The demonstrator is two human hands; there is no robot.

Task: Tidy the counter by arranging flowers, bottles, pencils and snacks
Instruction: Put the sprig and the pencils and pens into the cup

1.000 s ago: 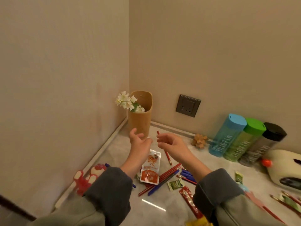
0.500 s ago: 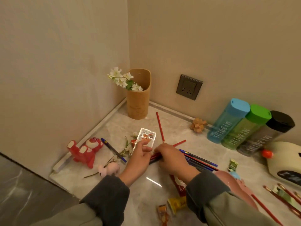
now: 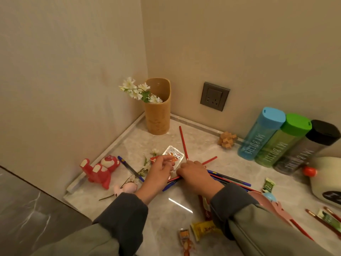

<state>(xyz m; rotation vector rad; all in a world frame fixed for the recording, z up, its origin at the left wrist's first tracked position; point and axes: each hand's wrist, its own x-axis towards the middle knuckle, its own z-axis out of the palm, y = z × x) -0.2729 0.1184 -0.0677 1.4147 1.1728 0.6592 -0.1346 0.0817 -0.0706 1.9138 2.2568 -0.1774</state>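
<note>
My left hand [image 3: 160, 170] pinches the near edge of a silver-and-orange snack packet [image 3: 174, 155], which is tilted up off the counter. My right hand [image 3: 195, 174] is closed over a bundle of red and blue pencils [image 3: 228, 179] lying flat. One red pencil [image 3: 183, 143] lies apart, pointing at the wall. A tan vase [image 3: 157, 117] in the corner holds white flowers [image 3: 138, 89]. A loose flower sprig [image 3: 145, 165] lies by my left hand. Blue [image 3: 258, 133], green [image 3: 280, 141] and black [image 3: 304, 148] bottles stand along the back wall.
A red bear toy [image 3: 100, 169], a blue pen [image 3: 129, 168] and a pink toy [image 3: 125, 188] lie at the left edge. A wooden puzzle [image 3: 227, 140] sits by the bottles. Snack packs [image 3: 204, 229] lie near me, more pencils [image 3: 321, 218] and a white device [image 3: 326, 178] at right.
Both hands came down from in front of the vase to the counter. The left took the snack packet and tipped it up, the right closed on the pencil bundle.
</note>
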